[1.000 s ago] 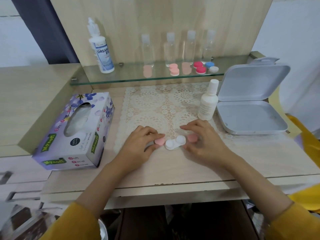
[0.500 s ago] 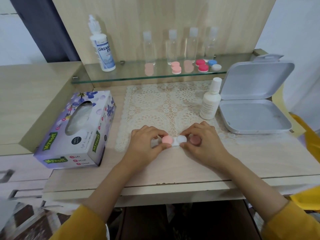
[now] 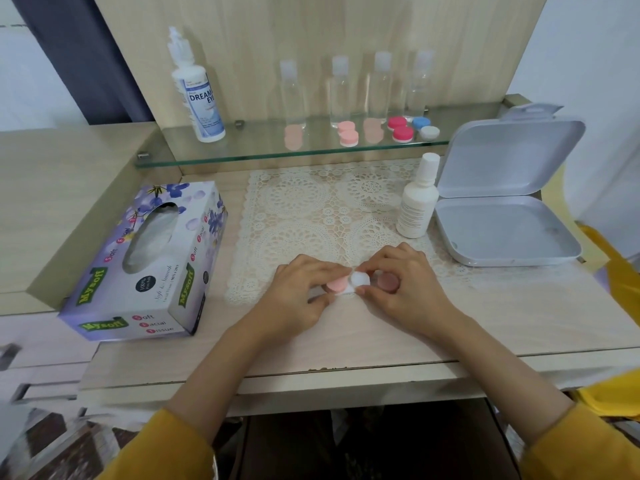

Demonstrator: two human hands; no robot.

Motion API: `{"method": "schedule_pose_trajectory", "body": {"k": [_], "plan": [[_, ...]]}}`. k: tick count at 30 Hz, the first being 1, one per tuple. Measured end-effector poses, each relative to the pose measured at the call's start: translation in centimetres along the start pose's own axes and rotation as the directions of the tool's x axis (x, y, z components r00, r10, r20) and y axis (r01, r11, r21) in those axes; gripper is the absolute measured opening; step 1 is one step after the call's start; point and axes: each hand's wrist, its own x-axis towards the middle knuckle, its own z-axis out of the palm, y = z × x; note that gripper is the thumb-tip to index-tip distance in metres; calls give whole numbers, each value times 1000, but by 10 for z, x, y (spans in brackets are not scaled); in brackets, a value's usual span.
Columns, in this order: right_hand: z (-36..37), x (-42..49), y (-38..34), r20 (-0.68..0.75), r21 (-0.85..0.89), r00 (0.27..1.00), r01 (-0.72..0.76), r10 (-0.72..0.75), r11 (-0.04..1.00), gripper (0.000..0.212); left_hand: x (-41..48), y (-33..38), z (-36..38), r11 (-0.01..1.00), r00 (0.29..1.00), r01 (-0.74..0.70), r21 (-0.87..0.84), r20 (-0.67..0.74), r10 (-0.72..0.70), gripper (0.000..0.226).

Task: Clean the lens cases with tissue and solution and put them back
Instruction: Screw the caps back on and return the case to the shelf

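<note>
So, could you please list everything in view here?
tissue box: one, purple floral, desk left.
lace mat: one, cream, desk centre.
small bottle: one, white, mat's right.
lidded box: one, grey, open, desk right.
solution bottle: one, white-blue, glass shelf left.
clear bottles: four, clear, shelf back.
shelf cases: three, pink, red, blue-white, shelf right; fainter pink shapes unclear.
lens case: one, white, mat's front edge.
pink cap: two, pink, either side of case.
hands: left hand pinches a pink cap; right hand pinches the lens case.

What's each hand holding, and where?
The left hand pinches a pink cap by its rim. The right hand pinches the white lens case at its right well; a second pink cap sits under its fingers.
</note>
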Motion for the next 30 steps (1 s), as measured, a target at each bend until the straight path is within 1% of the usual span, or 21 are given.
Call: {"method": "schedule_pose_trajectory", "body": {"k": [2,3,4,6,7,9,12,14,16,18,20,23,25,27,30], "plan": [[0,0,0,1,1,1000,-4,4,1000,25,0,1,2,999,998,45,24,-33,-45,58],[0,0,0,0,2,1000,-7,7,1000,26,1,2,3,997,994,74,38,-84,-71,62],[0,0,0,0,1,1000,-10,10,1000,26,2,2,5,994,986,96,48,-143,-88,61],[0,0,0,4,-3,1000,-16,16,1000,26,2,3,8,993,968,106,48,-232,-92,44],[0,0,0,5,-2,1000,-16,16,1000,26,2,3,9,994,966,98,38,-244,-85,35],[-1,0,-1,1,5,1000,-12,12,1000,25,1,3,7,999,979,50,11,-197,-47,25],[-1,0,-2,-4,10,1000,-13,13,1000,24,-1,4,3,1000,996,-9,-22,-88,7,36],[-1,0,-2,-4,3,1000,-11,11,1000,25,-1,3,4,1000,992,21,-19,-123,-23,46],[-1,0,-2,3,-5,1000,-15,15,1000,27,0,3,7,998,975,66,-7,-214,-66,50],[-2,-1,-2,8,-11,1000,-21,21,1000,28,0,6,8,996,963,77,-36,-255,-84,36],[-2,-1,-2,10,-12,1000,-24,25,1000,27,-1,8,8,996,973,37,-79,-226,-54,25],[-2,-1,-1,16,-9,999,-34,34,999,27,-2,9,6,993,986,8,-118,-164,-27,27],[-1,-1,-1,15,-16,999,-32,32,999,27,-2,9,7,996,975,31,-88,-217,-49,28],[-1,-1,-1,13,-19,999,-31,31,999,27,-1,10,10,994,955,88,-59,-278,-101,27],[-1,0,-1,19,-19,999,-31,32,999,28,0,10,12,995,955,84,-50,-281,-94,22]]}}
